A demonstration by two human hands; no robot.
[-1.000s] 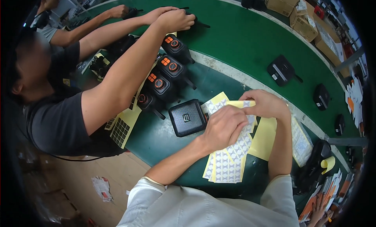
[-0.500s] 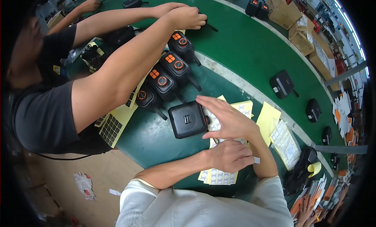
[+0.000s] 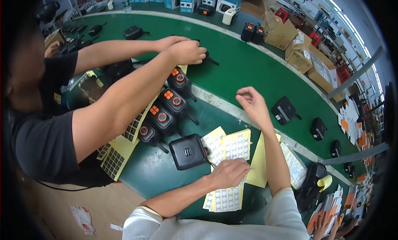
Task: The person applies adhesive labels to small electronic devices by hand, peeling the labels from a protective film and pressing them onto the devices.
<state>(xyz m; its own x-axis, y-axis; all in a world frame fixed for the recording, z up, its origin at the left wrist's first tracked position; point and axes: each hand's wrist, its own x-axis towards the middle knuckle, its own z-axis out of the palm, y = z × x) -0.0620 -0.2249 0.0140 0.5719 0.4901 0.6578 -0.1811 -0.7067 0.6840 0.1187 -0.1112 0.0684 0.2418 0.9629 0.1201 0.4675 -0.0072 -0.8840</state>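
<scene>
My left hand (image 3: 230, 173) is closed in a pinch above the sticker sheets (image 3: 236, 145). A thin pale edge of a small white label (image 3: 251, 169) shows at its fingertips, almost edge-on. To its left a squarish black device (image 3: 188, 152) lies on the green table, with a raised mark on its upper face and a bit of orange at its right side. My right hand (image 3: 253, 105) is raised over the border between table and belt, fingers loosely bent, thumb apart, holding nothing. Closest to it on the belt is another black device (image 3: 285, 110) with a strap.
On the left a co-worker's arm (image 3: 124, 89) reaches across to a black device. Several black devices with orange dials (image 3: 174, 100) stand in a row beside it. Further devices (image 3: 318, 128) sit along the green belt (image 3: 232, 70). Yellow backing paper (image 3: 261, 165) lies at right.
My right hand has let go of the black device and moved up and away toward the belt. The left hand keeps its pinch on the label. The view has shifted, showing more beyond the belt.
</scene>
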